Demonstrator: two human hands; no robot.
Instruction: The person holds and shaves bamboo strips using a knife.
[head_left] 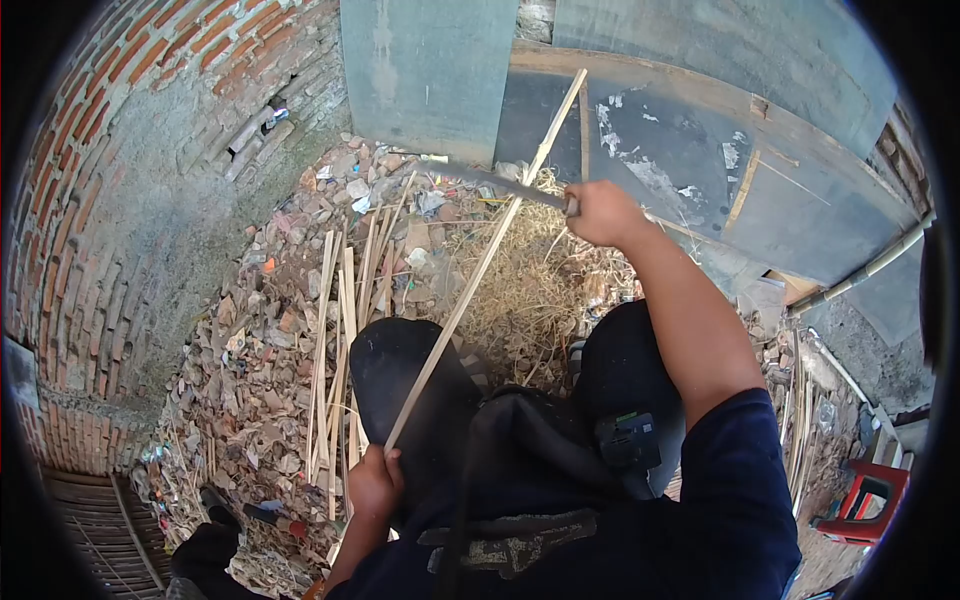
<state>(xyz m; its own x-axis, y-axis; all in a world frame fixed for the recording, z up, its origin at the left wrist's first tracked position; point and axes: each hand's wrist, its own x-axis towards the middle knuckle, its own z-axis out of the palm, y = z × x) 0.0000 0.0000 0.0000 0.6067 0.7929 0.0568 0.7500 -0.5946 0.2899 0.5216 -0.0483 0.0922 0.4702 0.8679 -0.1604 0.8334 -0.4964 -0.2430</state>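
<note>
My left hand (375, 484) is closed around the lower end of a long, pale bamboo strip (470, 284). The strip slants up and away over my knee. Gripped in my right hand (606, 213) is a machete (500, 184), its blurred blade pointing left. The blade crosses the upper part of the strip; whether the two touch I cannot tell. My fingers hide most of the machete's handle. A pile of thin shavings (525, 290) lies between my legs, below the strip.
Several bamboo strips (335, 350) lie left of my knee on rubble ground (250, 360). A brick wall (150, 200) rises at left, grey panels (430, 80) ahead. A red stool (868, 503) stands at lower right. Part of another person's dark clothing (205, 560) shows at lower left.
</note>
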